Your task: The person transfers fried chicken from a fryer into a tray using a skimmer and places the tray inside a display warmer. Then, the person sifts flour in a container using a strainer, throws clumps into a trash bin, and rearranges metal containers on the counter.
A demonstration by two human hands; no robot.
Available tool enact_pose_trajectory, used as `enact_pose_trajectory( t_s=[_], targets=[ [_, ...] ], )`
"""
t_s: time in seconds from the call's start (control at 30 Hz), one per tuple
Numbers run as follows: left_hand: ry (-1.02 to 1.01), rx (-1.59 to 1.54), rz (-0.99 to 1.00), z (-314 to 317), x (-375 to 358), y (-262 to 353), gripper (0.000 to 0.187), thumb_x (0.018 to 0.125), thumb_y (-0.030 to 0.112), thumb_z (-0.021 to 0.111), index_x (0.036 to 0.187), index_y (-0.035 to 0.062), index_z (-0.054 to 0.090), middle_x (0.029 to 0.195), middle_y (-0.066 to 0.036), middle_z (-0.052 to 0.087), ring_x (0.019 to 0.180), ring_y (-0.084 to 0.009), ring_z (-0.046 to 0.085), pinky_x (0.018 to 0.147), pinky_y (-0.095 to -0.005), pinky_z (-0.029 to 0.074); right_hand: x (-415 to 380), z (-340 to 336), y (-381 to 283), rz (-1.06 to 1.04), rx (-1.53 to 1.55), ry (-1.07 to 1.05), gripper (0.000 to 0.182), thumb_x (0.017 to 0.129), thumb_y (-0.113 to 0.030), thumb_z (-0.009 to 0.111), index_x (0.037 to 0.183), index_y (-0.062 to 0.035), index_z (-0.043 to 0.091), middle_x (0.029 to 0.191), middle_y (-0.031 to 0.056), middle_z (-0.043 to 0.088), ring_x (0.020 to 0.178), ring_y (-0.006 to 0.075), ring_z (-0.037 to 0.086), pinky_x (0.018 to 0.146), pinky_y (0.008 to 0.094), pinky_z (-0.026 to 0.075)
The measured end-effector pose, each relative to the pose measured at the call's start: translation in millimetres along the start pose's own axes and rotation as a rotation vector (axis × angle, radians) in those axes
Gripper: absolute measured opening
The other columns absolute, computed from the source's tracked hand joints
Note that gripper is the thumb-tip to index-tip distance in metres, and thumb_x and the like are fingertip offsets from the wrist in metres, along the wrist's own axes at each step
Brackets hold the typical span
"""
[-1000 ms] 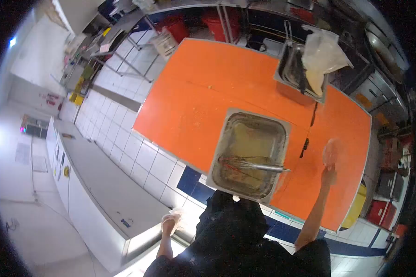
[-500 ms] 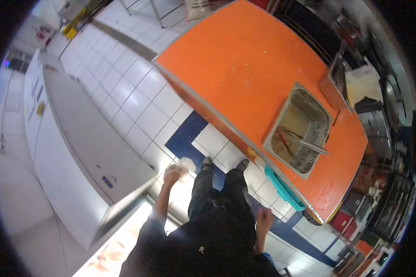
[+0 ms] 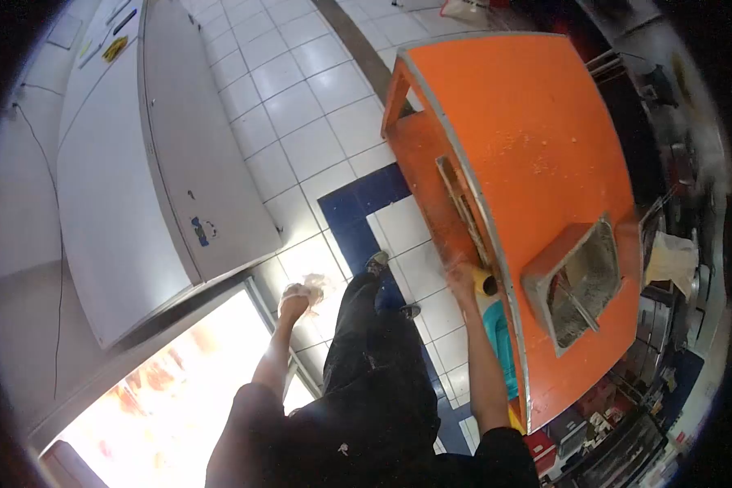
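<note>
My left hand is closed on a crumpled, pale see-through plastic bag, held out over the floor beside the bright display case. On the other side my right hand reaches to the open side of the orange table, its fingers smeared by motion. Right beside those fingers is a yellow tube-shaped thing with a dark open end, on the shelf under the tabletop. A teal plastic container lies on the same shelf, nearer my forearm.
A metal basin set in the tabletop holds metal utensils. White chest freezers stand at the left, with a glowing display case below them. White tiles with a blue band run between.
I have stepped and turned, so the table appears more side-on. My right hand has moved from near my hip forward to the table's shelf. The bag is still in my left hand.
</note>
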State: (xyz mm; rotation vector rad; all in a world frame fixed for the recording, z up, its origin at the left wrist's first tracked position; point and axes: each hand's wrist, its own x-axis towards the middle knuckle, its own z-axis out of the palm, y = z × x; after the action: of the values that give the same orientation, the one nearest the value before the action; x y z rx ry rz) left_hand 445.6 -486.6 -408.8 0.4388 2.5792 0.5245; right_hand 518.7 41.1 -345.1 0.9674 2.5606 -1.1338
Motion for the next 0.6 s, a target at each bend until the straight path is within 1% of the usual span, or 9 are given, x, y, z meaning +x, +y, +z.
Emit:
enact_pose_trajectory(
  t_s=[0.03,0.1,0.2,0.27,0.3,0.37,0.53,0.57,0.6],
  targets=[
    [0.011,-0.280,-0.110,-5.1,-23.3,-2.4,0.034,0.083,0.033,0.051,0.090,0.0034,0.066,0.096,-0.020,0.065,0.091,-0.0368,0.060,0.083,-0.0430,0.048,12.6,4.6,10.6,-0.047,0.035,0.092,0.017,0.082,-0.017,0.062,0.089,-0.0016,0.060,0.075,0.0067,0.059,0.069,0.0158,0.059,0.063,0.0289,0.047],
    [-0.082,-0.613,-0.383,-30.6,-64.4,5.1,0.036,0.080,0.037,0.058,0.093,0.0047,0.066,0.097,-0.018,0.065,0.091,-0.0345,0.061,0.083,-0.0407,0.048,38.6,-7.0,10.9,0.285,0.403,-0.035,0.022,0.085,-0.023,0.060,0.088,-0.0006,0.060,0.079,0.0079,0.060,0.075,0.0169,0.059,0.069,0.0320,0.047],
    [-0.250,0.211,0.039,-43.7,-107.6,-11.1,0.039,0.073,0.041,0.067,0.096,0.0089,0.067,0.093,-0.011,0.067,0.090,-0.0273,0.062,0.082,-0.0374,0.047,42.5,-48.9,-52.1,0.289,0.237,0.154,0.028,0.087,-0.027,0.058,0.090,0.0011,0.060,0.076,0.0084,0.059,0.072,0.0176,0.057,0.074,0.0340,0.047],
    [-0.314,0.507,0.305,-66.6,-124.2,-4.2,0.044,0.068,0.043,0.073,0.098,0.0117,0.067,0.091,-0.006,0.068,0.089,-0.0226,0.063,0.081,-0.0351,0.047,45.1,-43.8,-49.7,0.220,0.161,0.205,0.027,0.087,-0.028,0.058,0.090,-0.0004,0.060,0.076,0.0080,0.060,0.073,0.0189,0.058,0.073,0.0346,0.048],
    [-0.318,0.458,0.146,-65.3,-117.8,-3.5,0.025,0.077,0.032,0.066,0.089,0.0107,0.068,0.083,-0.006,0.067,0.080,-0.0209,0.064,0.071,-0.0325,0.049,41.8,-34.0,-43.3,0.167,0.145,0.199,0.027,0.087,-0.028,0.057,0.090,-0.0011,0.061,0.076,0.0078,0.060,0.073,0.0195,0.059,0.073,0.0348,0.048],
    [-0.323,0.372,0.119,-58.8,-114.3,-14.1,0.020,0.078,0.026,0.062,0.088,0.0091,0.068,0.082,-0.007,0.067,0.079,-0.0219,0.064,0.072,-0.0332,0.049,25.6,-16.4,-37.7,0.088,0.126,0.153,0.027,0.087,-0.029,0.056,0.090,-0.0026,0.061,0.076,0.0073,0.061,0.074,0.0208,0.060,0.073,0.0354,0.048],
    [-0.277,0.351,0.281,-38.5,-51.2,-17.0,0.017,0.081,0.011,0.051,0.085,0.0052,0.067,0.082,-0.011,0.066,0.077,-0.0245,0.063,0.074,-0.0351,0.050,-87.1,16.0,-43.2,-0.021,0.289,0.011,0.026,0.088,-0.031,0.054,0.091,-0.0063,0.062,0.076,0.0062,0.062,0.075,0.0240,0.063,0.071,0.0367,0.049],
    [-0.167,0.364,0.225,-47.9,-36.1,10.5,0.018,0.082,0.012,0.051,0.084,0.0057,0.067,0.081,-0.011,0.066,0.078,-0.0244,0.063,0.075,-0.0337,0.050,-120.5,-3.0,-74.6,0.182,0.205,-0.044,0.030,0.087,-0.033,0.055,0.093,-0.0044,0.062,0.079,0.0067,0.064,0.073,0.0221,0.062,0.070,0.0353,0.049],
    [-0.148,0.381,0.268,-54.6,-15.6,31.9,0.018,0.082,0.012,0.051,0.084,0.0057,0.067,0.081,-0.011,0.066,0.078,-0.0244,0.063,0.075,-0.0337,0.050,-147.0,-14.5,-78.7,0.229,0.377,-0.148,0.032,0.086,-0.034,0.058,0.095,-0.0040,0.062,0.081,0.0072,0.065,0.075,0.0196,0.061,0.070,0.0338,0.049]
  ],
)
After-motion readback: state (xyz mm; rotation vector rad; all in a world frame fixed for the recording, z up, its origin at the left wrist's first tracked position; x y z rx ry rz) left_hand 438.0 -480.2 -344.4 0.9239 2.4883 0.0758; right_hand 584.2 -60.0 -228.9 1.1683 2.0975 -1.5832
